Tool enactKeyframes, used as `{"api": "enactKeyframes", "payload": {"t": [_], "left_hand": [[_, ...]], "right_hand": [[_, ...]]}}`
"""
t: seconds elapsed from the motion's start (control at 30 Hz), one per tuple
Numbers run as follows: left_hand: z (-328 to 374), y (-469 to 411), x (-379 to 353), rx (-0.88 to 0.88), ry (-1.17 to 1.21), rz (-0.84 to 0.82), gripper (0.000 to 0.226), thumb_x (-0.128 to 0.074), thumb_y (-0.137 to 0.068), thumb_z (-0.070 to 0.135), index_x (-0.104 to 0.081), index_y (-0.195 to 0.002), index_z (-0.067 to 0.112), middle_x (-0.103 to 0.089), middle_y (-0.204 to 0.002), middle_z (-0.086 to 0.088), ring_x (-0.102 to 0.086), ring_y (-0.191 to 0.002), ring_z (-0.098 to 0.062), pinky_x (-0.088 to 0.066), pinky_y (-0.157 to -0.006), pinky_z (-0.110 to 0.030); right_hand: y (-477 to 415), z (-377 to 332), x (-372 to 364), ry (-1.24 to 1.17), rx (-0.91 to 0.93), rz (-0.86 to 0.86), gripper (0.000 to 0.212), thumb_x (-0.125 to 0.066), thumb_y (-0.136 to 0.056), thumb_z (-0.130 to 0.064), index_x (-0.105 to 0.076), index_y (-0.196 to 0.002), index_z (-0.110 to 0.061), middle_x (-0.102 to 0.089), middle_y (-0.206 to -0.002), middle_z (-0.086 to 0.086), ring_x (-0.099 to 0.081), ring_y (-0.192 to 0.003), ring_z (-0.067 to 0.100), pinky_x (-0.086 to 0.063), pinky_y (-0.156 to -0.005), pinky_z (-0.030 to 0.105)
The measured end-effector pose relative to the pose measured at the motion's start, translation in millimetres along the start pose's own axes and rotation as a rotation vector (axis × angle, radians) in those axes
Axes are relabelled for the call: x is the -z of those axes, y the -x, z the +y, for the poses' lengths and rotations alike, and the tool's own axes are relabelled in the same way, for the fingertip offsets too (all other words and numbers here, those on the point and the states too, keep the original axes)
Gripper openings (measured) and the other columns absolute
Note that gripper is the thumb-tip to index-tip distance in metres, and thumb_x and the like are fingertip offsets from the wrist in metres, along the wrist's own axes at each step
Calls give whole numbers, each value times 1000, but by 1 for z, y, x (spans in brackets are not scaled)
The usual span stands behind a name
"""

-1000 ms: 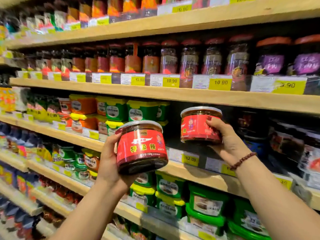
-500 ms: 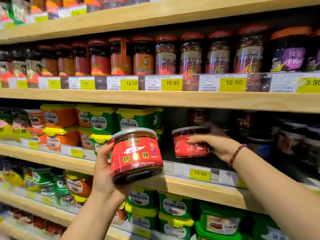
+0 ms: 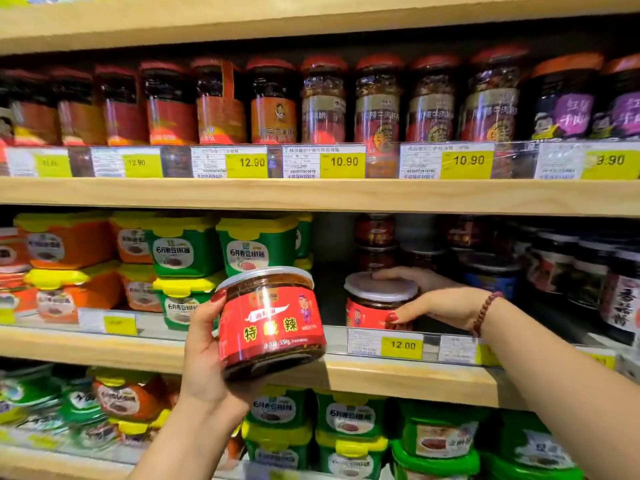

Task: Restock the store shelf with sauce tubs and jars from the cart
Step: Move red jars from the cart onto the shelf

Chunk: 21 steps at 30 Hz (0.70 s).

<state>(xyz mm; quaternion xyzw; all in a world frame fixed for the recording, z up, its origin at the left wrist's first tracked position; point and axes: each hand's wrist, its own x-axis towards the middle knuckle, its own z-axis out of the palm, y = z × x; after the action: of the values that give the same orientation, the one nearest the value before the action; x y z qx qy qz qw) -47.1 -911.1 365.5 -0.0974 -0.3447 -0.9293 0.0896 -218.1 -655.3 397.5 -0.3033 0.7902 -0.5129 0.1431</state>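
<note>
Head view: right hand (image 3: pixel 440 301) is gripping a jar (image 3: pixel 372 308) seemingly resting on the shelf (image 3: pixel 415 379); left hand (image 3: pixel 204 355) is holding a second jar (image 3: pixel 272 322) in front, not yet shelved.

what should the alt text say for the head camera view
A person's right hand grips a red-labelled sauce jar by its lid and side in a gap on the middle shelf, behind a 12.00 price tag. The left hand holds a matching jar up in front of the shelf. Green tubs are stacked to the left.
</note>
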Motion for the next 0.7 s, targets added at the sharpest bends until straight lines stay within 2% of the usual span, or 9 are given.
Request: {"api": "enactKeyframes", "payload": {"t": [0.1,0.17,0.23,0.3,0.37,0.43,0.57,0.63,0.7], "left_hand": [[-2,2,3,9,-11,7,66,-86,-25,44,-76,-83,15,-71,-89,-13,-70,-78,-31,-48,-82,-55],[-3,3,3,6,7,27,74,-86,-23,44,-72,-90,15,-71,-88,-13,-70,-77,-30,-49,-79,-54],[-5,3,3,5,19,36,76,-86,-24,43,-71,-92,15,-71,-88,-12,-70,-77,-30,-50,-78,-53],[-7,4,2,4,22,28,64,-84,-25,44,-76,-83,16,-72,-86,-11,-71,-76,-29,-52,-76,-52],[-9,6,0,11,28,15,57,-83,-27,44,-78,-77,17,-72,-86,-11,-71,-76,-28,-52,-76,-51],[-10,8,0,14,40,33,66,-84,-28,42,-75,-87,16,-72,-89,-12,-71,-78,-30,-52,-76,-52],[-10,8,-1,20,56,64,88,-85,-30,41,-61,-111,18,-70,-97,-12,-69,-86,-32,-51,-82,-53],[-9,6,-1,7,44,75,87,-84,-31,43,-62,-112,19,-68,-100,-12,-68,-89,-32,-47,-87,-56],[-7,6,-4,-8,25,67,77,-83,-33,44,-67,-103,19,-69,-99,-12,-68,-88,-32,-45,-89,-57]], "right_hand": [[5,-4,2,31,-15,-11,72,-79,-61,-18,-55,-128,-26,-56,-133,-1,-53,-122,16,-44,-105,35],[9,-10,-2,137,1,43,79,-84,-60,-29,-52,-132,-24,-54,-135,-2,-52,-122,12,-42,-106,32],[11,-17,-14,212,51,187,85,-85,-60,-45,-51,-134,-23,-54,-135,-3,-53,-119,9,-43,-100,24],[13,-23,-34,271,105,412,83,-75,-54,-61,-57,-128,-26,-55,-127,-7,-53,-115,8,-42,-95,23],[13,-25,-52,381,165,590,76,-75,-55,-68,-64,-118,-26,-61,-114,-9,-56,-107,5,-45,-91,23],[10,-26,-66,514,194,644,70,-72,-57,-70,-70,-110,-24,-67,-106,-11,-60,-101,4,-50,-89,25],[4,-25,-82,659,193,634,59,-71,-68,-64,-70,-113,-27,-69,-112,-12,-60,-107,6,-50,-92,30],[3,-24,-83,714,186,682,48,-70,-75,-56,-71,-113,-27,-71,-108,-11,-60,-106,6,-49,-88,28],[3,-23,-81,731,201,696,38,-70,-80,-49,-72,-110,-27,-71,-109,-11,-60,-106,8,-46,-86,25]]}}
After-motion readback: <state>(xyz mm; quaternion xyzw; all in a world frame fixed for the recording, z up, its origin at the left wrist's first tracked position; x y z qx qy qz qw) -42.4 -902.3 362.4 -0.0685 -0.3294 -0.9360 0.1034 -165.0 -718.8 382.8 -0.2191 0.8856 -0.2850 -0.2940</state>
